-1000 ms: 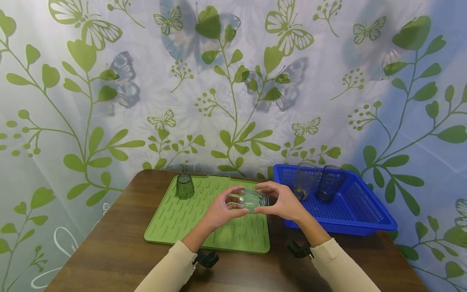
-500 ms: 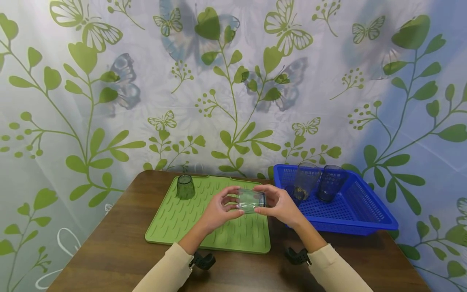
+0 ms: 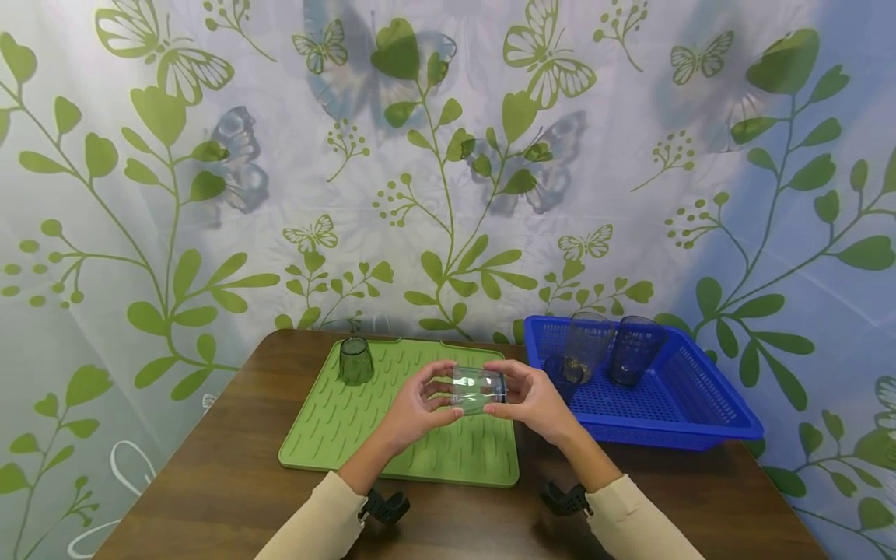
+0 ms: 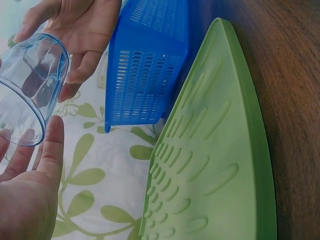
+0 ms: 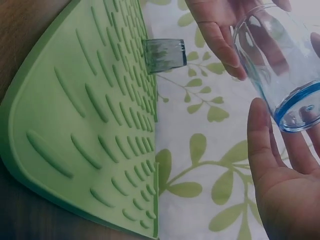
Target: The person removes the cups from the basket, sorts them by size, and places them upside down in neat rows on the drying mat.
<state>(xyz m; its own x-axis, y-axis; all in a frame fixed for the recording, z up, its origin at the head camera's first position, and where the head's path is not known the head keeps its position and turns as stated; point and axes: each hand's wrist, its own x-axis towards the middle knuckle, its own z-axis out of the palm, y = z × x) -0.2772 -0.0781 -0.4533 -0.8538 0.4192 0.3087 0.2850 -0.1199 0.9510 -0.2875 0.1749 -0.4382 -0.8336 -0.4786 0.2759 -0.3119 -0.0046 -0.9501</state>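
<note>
I pinch a glass (image 3: 478, 390) between both hands, the fingertips of my left hand (image 3: 420, 400) at its rim and those of my right hand (image 3: 535, 397) at its base. It lies on its side in the air above the right part of the green mat (image 3: 448, 463). The glass is clear, with a pale blue tint that deepens around the thick base, and light glints along its wall. At the mat's far left corner a small gray glass (image 3: 355, 362) stands narrower end up. Right of the mat, a blue basket (image 3: 672, 435) holds tall glasses (image 3: 635, 351).
</note>
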